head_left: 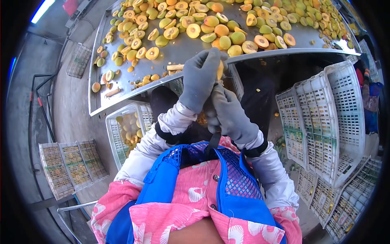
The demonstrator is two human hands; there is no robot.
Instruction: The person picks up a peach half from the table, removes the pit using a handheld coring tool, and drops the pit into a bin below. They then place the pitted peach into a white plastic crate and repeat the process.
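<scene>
My left hand, in a grey glove, is closed on a yellow peach piece at the front edge of the metal table. Just below it, my gloved right hand is closed, its fingers close to the fruit. Whatever lies inside the right fist is hidden. Beyond my hands, many halved peaches are spread over the table, some cut side up. A wooden handle rests beside my left hand, and another wooden handle lies near the table's left corner.
Under the table edge, a white crate holds fruit pieces. Stacked white crates stand at my right, with more crates below. Another crate is on the floor to the left, near a metal rail.
</scene>
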